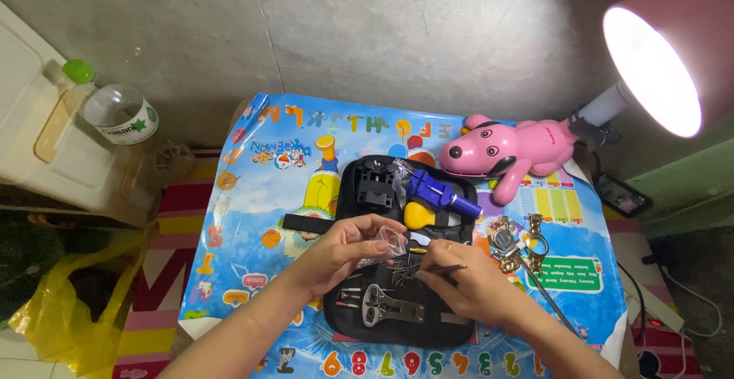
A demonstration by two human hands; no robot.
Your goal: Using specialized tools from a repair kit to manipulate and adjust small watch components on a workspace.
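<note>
Hovering over the open black tool case [348, 195] mid-bench [229, 272], both hands work close together: the left hand [344, 250] pinches a small clear plastic bag [388, 243], the right hand [468, 278] grips a thin metal pin [443, 270]. A pink dog toy [508, 152] and keys [520, 245] crowd the right; the colourful mat's left edge lies open.

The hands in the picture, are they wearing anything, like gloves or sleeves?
No gloves and no sleeves. Both forearms are bare as far as the picture shows. The left hand has nothing on it that I can see. The right hand seems to wear a thin ring on one finger.
</note>
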